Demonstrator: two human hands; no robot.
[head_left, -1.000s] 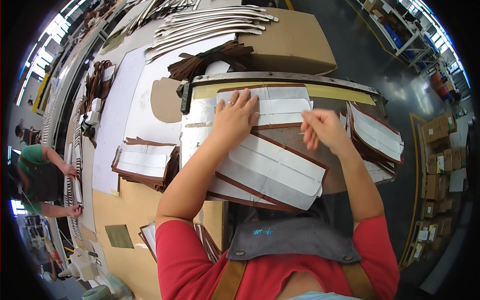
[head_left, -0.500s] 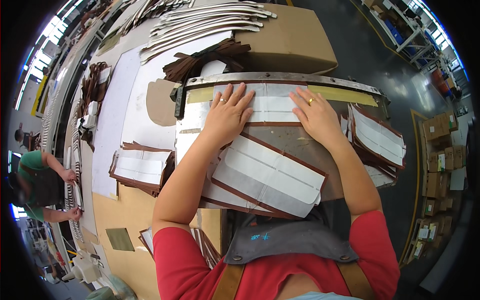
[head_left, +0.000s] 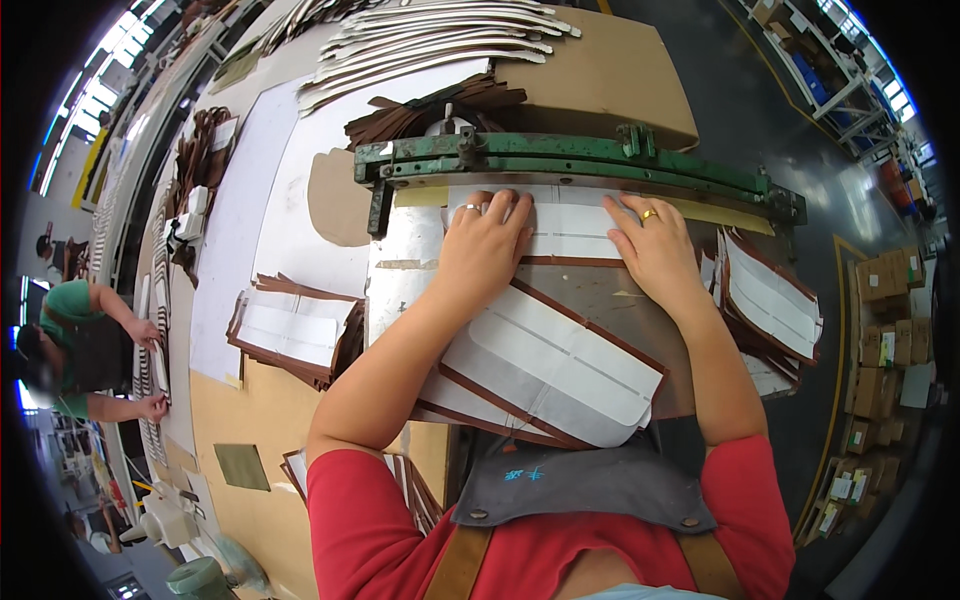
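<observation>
A white-lined panel with brown edges lies flat on the metal bed of a bench machine, its far edge beneath a green metal bar. My left hand presses on the panel's left part, fingers stretched toward the bar and slightly bent. On its right end rests my right hand, fingers extended and apart, thumb pointing inward. Neither hand grasps anything. Nearer to me, a stack of similar panels lies askew, overhanging the bed's front edge. How far the fingertips are from the bar is hard to make out.
More panel stacks sit left and right of the bed. Behind the machine are brown strips, pale strips and a cardboard box. A co-worker handles striped strips at far left. Cartons line the right.
The green bar has come down over the far edge of the bed, where a bare metal strip showed before. My hands stay on the panel, fingers slightly more bent. The view has shifted a little.
</observation>
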